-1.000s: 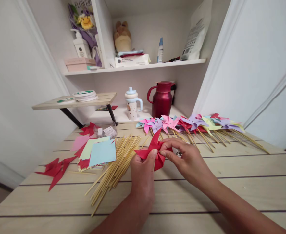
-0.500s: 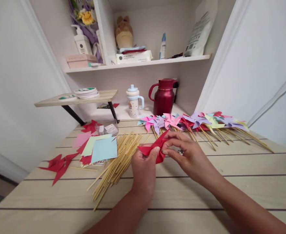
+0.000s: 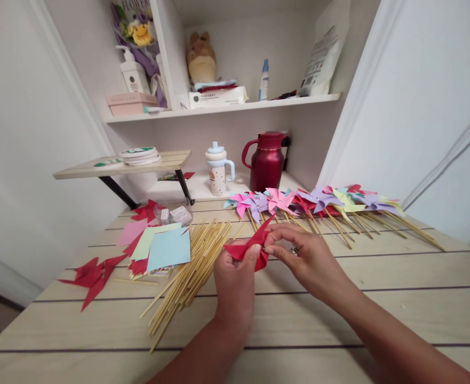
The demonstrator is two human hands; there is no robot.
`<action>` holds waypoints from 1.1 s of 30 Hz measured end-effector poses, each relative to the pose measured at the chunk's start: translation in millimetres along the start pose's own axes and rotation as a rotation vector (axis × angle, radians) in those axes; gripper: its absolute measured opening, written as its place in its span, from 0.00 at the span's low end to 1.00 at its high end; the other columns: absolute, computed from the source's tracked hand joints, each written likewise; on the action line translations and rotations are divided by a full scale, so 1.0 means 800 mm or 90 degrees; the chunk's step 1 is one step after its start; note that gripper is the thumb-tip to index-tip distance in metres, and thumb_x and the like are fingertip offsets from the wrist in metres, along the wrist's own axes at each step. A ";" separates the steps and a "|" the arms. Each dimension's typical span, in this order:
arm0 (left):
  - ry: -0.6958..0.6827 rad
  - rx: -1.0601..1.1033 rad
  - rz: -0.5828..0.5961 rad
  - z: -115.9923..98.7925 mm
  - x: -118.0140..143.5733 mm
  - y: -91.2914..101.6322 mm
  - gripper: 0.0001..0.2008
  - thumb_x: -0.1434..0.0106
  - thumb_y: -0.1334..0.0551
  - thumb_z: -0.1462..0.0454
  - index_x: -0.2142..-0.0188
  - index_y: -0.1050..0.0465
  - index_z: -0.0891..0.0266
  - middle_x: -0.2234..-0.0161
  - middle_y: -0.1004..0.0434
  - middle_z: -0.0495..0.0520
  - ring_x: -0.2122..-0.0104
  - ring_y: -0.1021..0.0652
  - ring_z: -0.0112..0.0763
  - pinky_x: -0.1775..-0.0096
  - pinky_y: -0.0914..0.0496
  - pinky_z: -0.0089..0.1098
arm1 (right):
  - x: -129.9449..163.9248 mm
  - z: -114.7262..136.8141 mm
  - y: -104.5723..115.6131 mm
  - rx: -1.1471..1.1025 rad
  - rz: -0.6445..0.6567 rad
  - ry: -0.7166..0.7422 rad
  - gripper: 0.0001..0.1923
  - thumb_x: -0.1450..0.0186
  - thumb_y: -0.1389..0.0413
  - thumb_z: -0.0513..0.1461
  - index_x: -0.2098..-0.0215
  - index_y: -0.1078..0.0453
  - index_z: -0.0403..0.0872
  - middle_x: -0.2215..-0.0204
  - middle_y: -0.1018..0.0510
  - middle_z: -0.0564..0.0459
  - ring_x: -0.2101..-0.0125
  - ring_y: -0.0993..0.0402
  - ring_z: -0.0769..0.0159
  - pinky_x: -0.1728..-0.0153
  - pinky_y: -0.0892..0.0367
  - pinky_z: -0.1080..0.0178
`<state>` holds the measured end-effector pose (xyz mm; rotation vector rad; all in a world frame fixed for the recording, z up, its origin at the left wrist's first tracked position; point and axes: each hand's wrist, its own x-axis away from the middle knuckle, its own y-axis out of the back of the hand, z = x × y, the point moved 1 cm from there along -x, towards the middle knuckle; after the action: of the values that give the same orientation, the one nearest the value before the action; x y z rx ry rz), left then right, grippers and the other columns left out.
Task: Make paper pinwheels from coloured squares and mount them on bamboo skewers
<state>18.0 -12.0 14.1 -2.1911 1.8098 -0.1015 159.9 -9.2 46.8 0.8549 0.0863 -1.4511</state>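
Over the middle of the table, my left hand (image 3: pixel 237 277) is closed round a red paper pinwheel (image 3: pixel 254 242), its thumb pressing near the centre. My right hand (image 3: pixel 301 256) pinches at the pinwheel's centre with thumb and forefinger. Something tiny and shiny shows at those fingertips, too small to name. A bundle of thin wooden sticks (image 3: pixel 194 272) lies just left of my left hand. Behind my right hand, small silvery pieces (image 3: pixel 294 250) are partly hidden. Further left, another red paper pinwheel (image 3: pixel 94 277) without a stick lies on the table.
Finished pinwheels on sticks (image 3: pixel 318 200) lie in a row at the back right. Coloured paper squares (image 3: pixel 168 250) and small clear boxes (image 3: pixel 181 215) are at the left. A red jug (image 3: pixel 265 165), a cup (image 3: pixel 217 173) and a small raised shelf (image 3: pixel 166 161) stand behind.
The view has tilted slightly, so the table and shelves appear a little lower and shifted left. Both hands keep nearly the same hold on the red pinwheel.
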 end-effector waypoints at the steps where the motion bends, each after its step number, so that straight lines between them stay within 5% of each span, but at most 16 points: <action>1: -0.002 0.001 0.000 0.000 0.001 0.000 0.07 0.43 0.32 0.60 0.68 0.20 0.63 0.66 0.18 0.55 0.64 0.21 0.36 0.59 0.28 0.34 | 0.000 0.000 0.000 -0.005 0.000 0.002 0.08 0.34 0.43 0.35 0.71 0.29 0.50 0.62 0.21 0.53 0.57 0.25 0.60 0.54 0.32 0.57; 14: -0.094 -0.051 -0.014 -0.006 0.004 0.000 0.06 0.41 0.33 0.60 0.68 0.19 0.59 0.68 0.20 0.51 0.65 0.23 0.34 0.59 0.30 0.32 | 0.000 0.010 -0.006 -0.006 -0.044 0.002 0.09 0.33 0.42 0.38 0.72 0.30 0.50 0.70 0.22 0.54 0.65 0.25 0.61 0.60 0.33 0.58; 29: -0.102 -0.058 -0.051 -0.010 0.004 -0.004 0.05 0.41 0.34 0.61 0.67 0.19 0.60 0.67 0.19 0.52 0.64 0.22 0.34 0.57 0.30 0.33 | 0.007 0.011 -0.025 0.023 -0.158 -0.044 0.03 0.35 0.42 0.37 0.68 0.31 0.50 0.71 0.23 0.54 0.67 0.28 0.61 0.63 0.34 0.58; 33: -0.107 -0.044 -0.036 -0.011 0.006 -0.003 0.05 0.41 0.33 0.61 0.68 0.19 0.59 0.67 0.19 0.51 0.64 0.22 0.35 0.58 0.30 0.33 | 0.007 0.009 -0.026 -0.056 -0.202 -0.032 0.09 0.37 0.40 0.37 0.59 0.34 0.51 0.66 0.23 0.54 0.65 0.24 0.62 0.63 0.31 0.58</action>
<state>19.0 -18.1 22.6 -2.2243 1.6848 0.1302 139.8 -15.4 39.5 0.7559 0.2555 -1.7504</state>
